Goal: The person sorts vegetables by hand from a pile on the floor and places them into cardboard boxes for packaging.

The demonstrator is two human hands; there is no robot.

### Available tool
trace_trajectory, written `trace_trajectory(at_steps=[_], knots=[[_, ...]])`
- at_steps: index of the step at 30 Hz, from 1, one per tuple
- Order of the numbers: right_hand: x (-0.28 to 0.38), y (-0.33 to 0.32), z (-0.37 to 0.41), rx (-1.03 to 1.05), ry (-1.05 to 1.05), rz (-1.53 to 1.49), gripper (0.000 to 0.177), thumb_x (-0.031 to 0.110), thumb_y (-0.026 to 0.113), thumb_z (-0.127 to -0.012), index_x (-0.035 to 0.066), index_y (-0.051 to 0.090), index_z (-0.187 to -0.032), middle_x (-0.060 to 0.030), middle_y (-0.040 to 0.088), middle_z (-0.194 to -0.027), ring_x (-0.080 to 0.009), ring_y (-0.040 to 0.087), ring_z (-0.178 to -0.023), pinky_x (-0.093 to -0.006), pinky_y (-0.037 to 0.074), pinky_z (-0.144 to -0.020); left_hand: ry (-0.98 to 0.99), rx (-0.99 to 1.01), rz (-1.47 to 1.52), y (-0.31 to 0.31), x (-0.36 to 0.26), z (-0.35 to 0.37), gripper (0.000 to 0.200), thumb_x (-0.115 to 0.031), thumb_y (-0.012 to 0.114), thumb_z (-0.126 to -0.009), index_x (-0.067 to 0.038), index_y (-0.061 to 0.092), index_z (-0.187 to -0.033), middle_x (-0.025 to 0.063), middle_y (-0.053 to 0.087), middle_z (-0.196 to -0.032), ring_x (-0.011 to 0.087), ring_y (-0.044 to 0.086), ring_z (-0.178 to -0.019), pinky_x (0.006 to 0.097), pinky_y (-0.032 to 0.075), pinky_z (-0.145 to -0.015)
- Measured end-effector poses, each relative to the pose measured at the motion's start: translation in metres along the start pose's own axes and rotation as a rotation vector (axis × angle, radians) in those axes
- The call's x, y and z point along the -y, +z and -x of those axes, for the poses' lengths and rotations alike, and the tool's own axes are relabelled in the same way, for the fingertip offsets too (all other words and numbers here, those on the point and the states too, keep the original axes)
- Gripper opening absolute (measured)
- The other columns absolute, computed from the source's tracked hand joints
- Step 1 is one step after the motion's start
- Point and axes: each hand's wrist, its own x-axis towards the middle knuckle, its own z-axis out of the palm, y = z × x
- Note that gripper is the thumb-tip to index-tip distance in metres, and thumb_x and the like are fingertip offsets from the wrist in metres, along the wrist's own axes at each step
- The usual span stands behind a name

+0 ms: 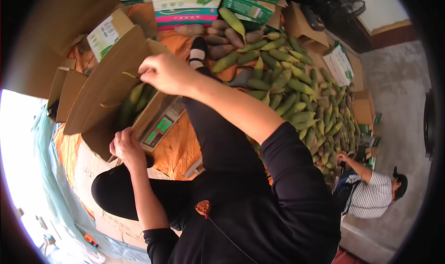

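Note:
An open cardboard box stands on a digital scale with a lit green display. Inside lie long green radishes, partly in shadow. Over the box's far edge is my right hand, its fingers curled in near a radish's thin tail; what they hold, if anything, is hidden. My left hand rests at the box's near corner with bent fingers, and whether it grips the cardboard is unclear.
A large pile of green radishes spreads to the right on orange cloth. Printed boxes stand at the top. Another person in a striped shirt is beyond the pile at the lower right. A blue-green plastic sheet hangs at the left.

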Motion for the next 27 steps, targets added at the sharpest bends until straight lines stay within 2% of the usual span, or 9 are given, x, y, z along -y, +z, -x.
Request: trace_trajectory(at_steps=[1,4,5,8,10,14,17,21,27], knots=[[-0.004,-0.023,0.012,-0.062,0.053,-0.014,0.020,0.020,0.065,-0.081,0.006,0.067,-0.095,-0.0107,0.068,-0.082,-0.0178,0.066,-0.073,-0.0287,0.050,-0.066,-0.011,0.017,0.015,-0.001,-0.001,-0.001,0.014,-0.008,0.058,-0.080,-0.011,0.064,-0.092,0.0055,0.060,-0.085,0.0241,0.057,-0.086,0.0394,0.033,-0.091],[-0.058,-0.083,0.055,-0.221,0.188,-0.003,0.019,0.016,0.061,-0.086,0.003,0.066,-0.100,-0.0057,0.068,-0.086,-0.0110,0.062,-0.075,-0.0264,0.049,-0.067,-0.001,0.026,0.024,-0.003,-0.004,-0.001,0.014,-0.008,0.057,-0.081,-0.009,0.063,-0.094,0.0074,0.060,-0.086,0.0256,0.057,-0.086,0.0396,0.033,-0.092],[-0.089,-0.098,0.076,-0.299,0.262,-0.033,0.020,0.018,0.062,-0.082,0.004,0.066,-0.096,-0.0112,0.067,-0.088,-0.0217,0.065,-0.078,-0.0329,0.050,-0.071,0.008,0.037,0.020,-0.002,-0.004,-0.001,0.014,-0.008,0.057,-0.081,-0.009,0.063,-0.094,0.0074,0.060,-0.086,0.0256,0.057,-0.086,0.0396,0.033,-0.092],[-0.170,-0.129,0.158,-0.406,0.613,0.034,0.021,0.021,0.059,-0.083,0.002,0.065,-0.092,-0.0116,0.066,-0.085,-0.0230,0.064,-0.080,-0.0341,0.048,-0.070,-0.022,0.047,0.071,0.002,0.001,-0.001,0.015,-0.008,0.057,-0.081,-0.007,0.063,-0.095,0.0089,0.060,-0.087,0.0268,0.057,-0.087,0.0387,0.033,-0.090],[-0.234,-0.130,0.225,-0.453,0.767,0.122,0.018,0.018,0.060,-0.082,0.001,0.065,-0.086,-0.0095,0.065,-0.073,-0.0213,0.062,-0.066,-0.0328,0.047,-0.062,-0.006,0.051,0.030,0.002,0.001,-0.002,0.015,-0.009,0.057,-0.081,-0.008,0.063,-0.095,0.0085,0.060,-0.088,0.0261,0.057,-0.088,0.0388,0.033,-0.090],[-0.252,-0.108,0.319,-0.693,1.208,-0.255,0.013,0.008,0.059,-0.081,-0.002,0.065,-0.087,-0.0099,0.063,-0.072,-0.0185,0.059,-0.059,-0.0297,0.043,-0.051,0.000,0.039,-0.072,0.006,0.006,0.001,0.017,-0.013,0.058,-0.082,-0.011,0.062,-0.098,0.0043,0.061,-0.090,0.0227,0.057,-0.090,0.0404,0.032,-0.091],[-0.267,-0.089,0.357,-0.675,1.395,-0.340,0.017,0.015,0.057,-0.089,0.004,0.064,-0.100,-0.0061,0.063,-0.078,-0.0163,0.058,-0.065,-0.0308,0.045,-0.054,0.007,0.045,-0.067,0.007,0.006,0.001,0.016,-0.013,0.058,-0.083,-0.012,0.062,-0.098,0.0035,0.061,-0.090,0.0223,0.057,-0.090,0.0405,0.031,-0.091],[-0.284,-0.083,0.359,-0.703,1.466,-0.251,0.021,0.015,0.059,-0.086,0.003,0.064,-0.103,-0.0066,0.062,-0.080,-0.0169,0.058,-0.064,-0.0318,0.046,-0.055,0.000,0.044,-0.059,0.006,0.006,0.002,0.016,-0.012,0.058,-0.083,-0.012,0.062,-0.098,0.0029,0.061,-0.090,0.0222,0.057,-0.090,0.0405,0.031,-0.091],[-0.360,-0.084,0.345,-0.751,1.120,0.158,0.033,0.013,0.063,-0.078,0.001,0.062,-0.109,-0.0134,0.066,-0.099,-0.0265,0.062,-0.091,-0.0336,0.048,-0.078,0.048,0.028,-0.076,0.007,0.012,0.003,0.016,-0.013,0.057,-0.084,-0.012,0.062,-0.098,0.0037,0.061,-0.088,0.0225,0.057,-0.088,0.0404,0.034,-0.087]])
